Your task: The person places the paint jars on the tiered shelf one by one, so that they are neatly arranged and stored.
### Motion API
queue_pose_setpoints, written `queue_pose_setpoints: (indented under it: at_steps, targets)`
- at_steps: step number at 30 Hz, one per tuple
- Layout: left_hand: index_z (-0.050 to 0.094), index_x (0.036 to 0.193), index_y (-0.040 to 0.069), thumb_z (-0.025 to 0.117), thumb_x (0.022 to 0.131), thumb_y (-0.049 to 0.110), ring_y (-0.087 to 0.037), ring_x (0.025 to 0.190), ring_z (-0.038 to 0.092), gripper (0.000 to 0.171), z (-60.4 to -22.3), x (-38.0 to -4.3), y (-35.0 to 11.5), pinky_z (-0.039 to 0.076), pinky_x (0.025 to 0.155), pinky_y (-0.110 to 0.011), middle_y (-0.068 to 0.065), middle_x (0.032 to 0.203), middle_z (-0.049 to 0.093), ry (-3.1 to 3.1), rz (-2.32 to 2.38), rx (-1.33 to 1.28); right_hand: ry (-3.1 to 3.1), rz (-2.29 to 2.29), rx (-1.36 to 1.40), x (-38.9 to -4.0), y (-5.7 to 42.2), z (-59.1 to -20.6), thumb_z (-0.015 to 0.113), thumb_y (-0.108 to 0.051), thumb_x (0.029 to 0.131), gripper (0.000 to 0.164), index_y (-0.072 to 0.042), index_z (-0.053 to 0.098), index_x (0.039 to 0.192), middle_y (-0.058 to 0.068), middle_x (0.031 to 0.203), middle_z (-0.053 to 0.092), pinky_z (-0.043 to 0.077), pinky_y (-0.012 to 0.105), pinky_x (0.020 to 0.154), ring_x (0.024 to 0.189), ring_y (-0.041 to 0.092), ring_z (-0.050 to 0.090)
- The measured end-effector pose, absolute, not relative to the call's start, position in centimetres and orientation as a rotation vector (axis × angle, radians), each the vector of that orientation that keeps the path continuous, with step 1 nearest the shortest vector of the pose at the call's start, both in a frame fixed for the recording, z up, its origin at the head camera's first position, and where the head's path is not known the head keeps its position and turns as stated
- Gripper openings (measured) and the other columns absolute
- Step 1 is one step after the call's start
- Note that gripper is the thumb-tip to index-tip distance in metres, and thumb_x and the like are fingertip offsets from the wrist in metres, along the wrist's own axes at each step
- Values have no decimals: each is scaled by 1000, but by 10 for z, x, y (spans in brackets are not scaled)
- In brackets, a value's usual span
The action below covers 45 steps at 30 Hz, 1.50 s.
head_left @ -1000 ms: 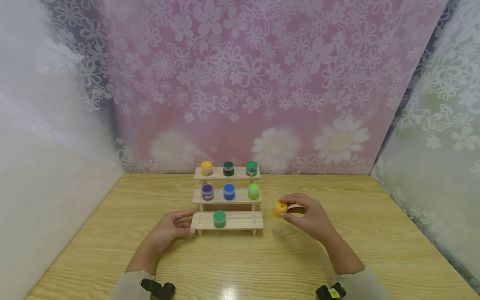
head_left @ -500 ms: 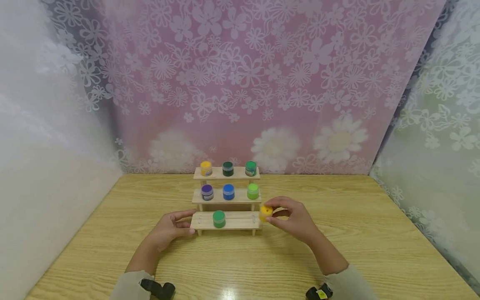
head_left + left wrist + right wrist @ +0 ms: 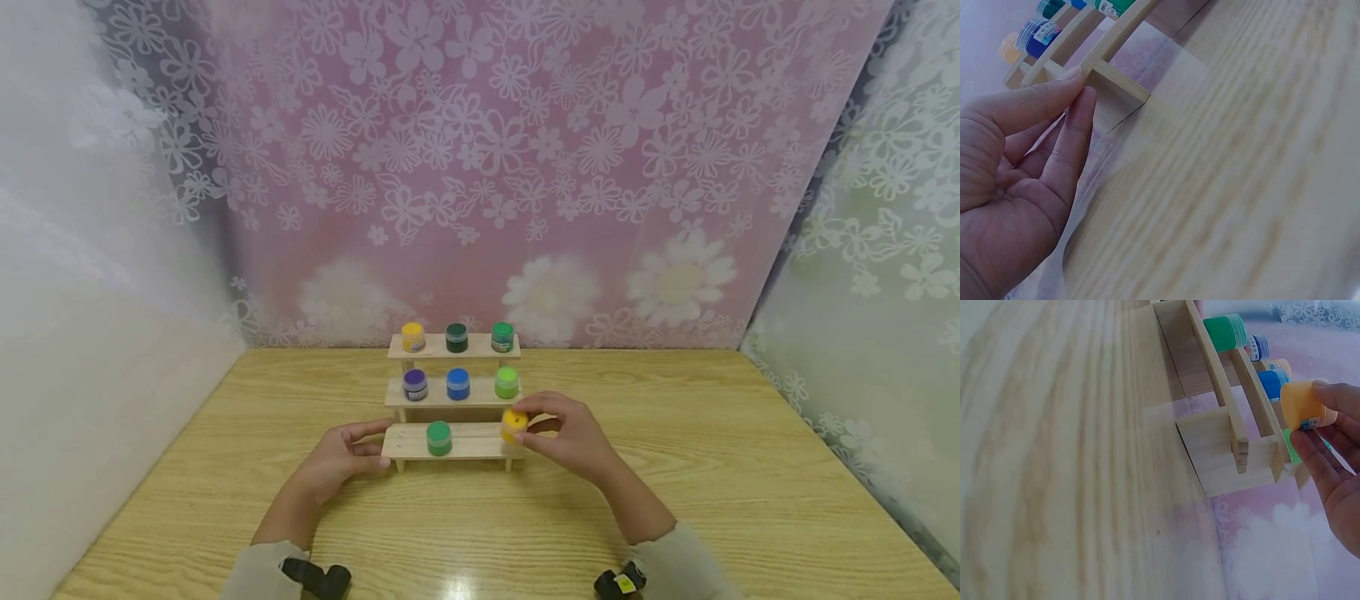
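A three-tier wooden display rack (image 3: 480,450) stands on the table. At its left end my left hand (image 3: 341,458) grips the lowest tier, thumb at the front corner and a finger at the back; in the left wrist view the thumb and fingertips of the left hand (image 3: 1035,144) meet at the tier's end. My right hand (image 3: 573,437) pinches a yellow paint jar (image 3: 513,425) by its sides over the right end of that tier. From the right wrist view, the yellow jar (image 3: 1300,406) seems held above the board. A green jar (image 3: 439,438) stands mid-tier.
The middle tier bears a purple jar (image 3: 415,385), a blue jar (image 3: 458,384) and a light green jar (image 3: 507,382). On top are another yellow jar (image 3: 413,337), a dark green jar (image 3: 457,337) and a green-lidded jar (image 3: 502,337). A floral curtain (image 3: 480,167) hangs behind.
My right hand has carried the yellow paint jar leftward, from beside the rack to over the right end of its lowest tier. The left hand has stayed in place.
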<state>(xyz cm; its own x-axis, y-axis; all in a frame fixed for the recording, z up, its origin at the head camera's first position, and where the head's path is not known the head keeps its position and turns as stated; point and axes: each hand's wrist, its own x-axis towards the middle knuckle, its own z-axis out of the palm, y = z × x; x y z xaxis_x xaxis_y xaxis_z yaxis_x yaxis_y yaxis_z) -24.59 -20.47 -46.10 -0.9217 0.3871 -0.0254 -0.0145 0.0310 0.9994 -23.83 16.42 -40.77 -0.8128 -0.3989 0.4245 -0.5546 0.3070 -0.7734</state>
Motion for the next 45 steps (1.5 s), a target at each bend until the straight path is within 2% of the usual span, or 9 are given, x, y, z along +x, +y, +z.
queue_pose_setpoints:
  at_steps: [6,10,20,27,34,45]
  targets:
    - [40,144,-8,75,84,-1,-23,97,67,70,-462,-247,-206,56,81,-33,-25,120,62,2022,1967,394,-2410,1563,922,-245,159,-417,77,-10,85,31,-8,71,115,6,114,64,57,33,78,96,26,64]
    - [40,144,-8,74,84,-1,-25,98,67,69,-462,-248,-206,55,81,-32,-26,121,61,2019,1973,404,-2429,1559,961,-250,152,-421,77,-12,85,31,-7,71,115,6,114,64,56,32,79,96,22,64]
    - [40,144,-8,74,84,-1,-23,97,68,69,-461,-248,-204,56,80,-32,-25,118,63,2023,1966,391,-2541,1678,876,-254,137,-419,76,-2,84,31,-3,70,114,13,113,64,55,27,80,100,30,62]
    - [40,144,-8,75,84,-2,-24,96,68,70,-462,-248,-205,56,79,-31,-24,115,65,2018,1971,380,-2589,1641,846,-255,134,-419,74,7,82,32,4,69,113,19,111,64,56,29,78,99,37,62]
    - [40,144,-8,75,84,-2,-24,96,67,70,-462,-247,-206,56,80,-32,-25,117,63,2019,1974,378,-2607,1607,850,-253,135,-420,77,-1,82,28,-4,71,109,10,107,65,56,26,76,96,28,64]
    - [40,144,-8,74,84,-3,-27,101,67,69,-462,-247,-206,56,81,-33,-26,120,62,2017,1976,382,-2602,1518,847,-252,138,-417,78,-6,83,28,-7,71,110,7,108,65,56,28,79,97,25,64]
